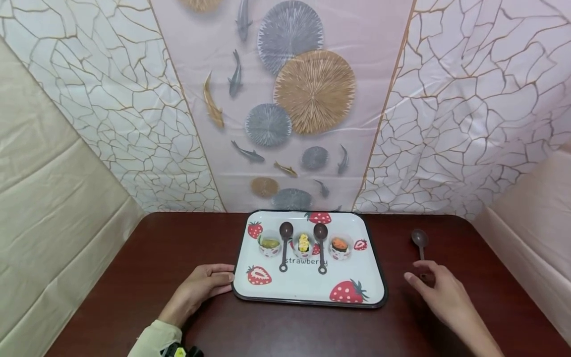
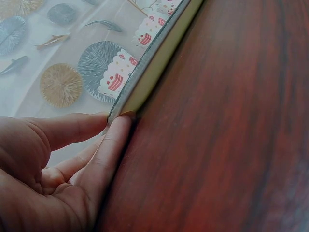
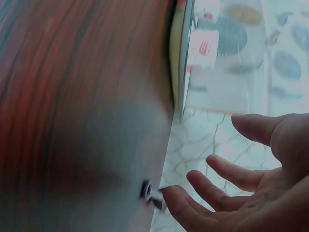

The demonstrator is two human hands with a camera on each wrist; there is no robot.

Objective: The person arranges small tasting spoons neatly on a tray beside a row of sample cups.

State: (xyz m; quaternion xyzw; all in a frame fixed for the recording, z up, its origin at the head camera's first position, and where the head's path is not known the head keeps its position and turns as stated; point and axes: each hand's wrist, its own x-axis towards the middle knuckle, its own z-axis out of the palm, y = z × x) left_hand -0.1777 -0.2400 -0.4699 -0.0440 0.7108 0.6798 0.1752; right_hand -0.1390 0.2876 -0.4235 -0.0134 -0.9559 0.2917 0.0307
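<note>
My left hand [image 1: 199, 286] is at the left edge of a white strawberry-print tray [image 1: 294, 287] with a dark rim. In the left wrist view its thumb and a finger [image 2: 118, 137] pinch that rim from either side. Off the tray's right side lies a dark brown spoon [image 1: 419, 239], bowl pointing away from me. Over its handle end hovers my right hand [image 1: 448, 295], thumb and fingers spread. The right wrist view shows the fingertips close by the ringed handle end [image 3: 146, 190], with nothing in their grasp.
On the tray stand three small printed paper cups, holding green [image 1: 269, 243], yellow [image 1: 304, 243] and orange [image 1: 340, 245] toppings. Two brown spoons [image 1: 286, 230] lie between them. The dark red wooden table [image 1: 178, 243] meets a patterned cloth backdrop [image 1: 285, 163] behind the tray.
</note>
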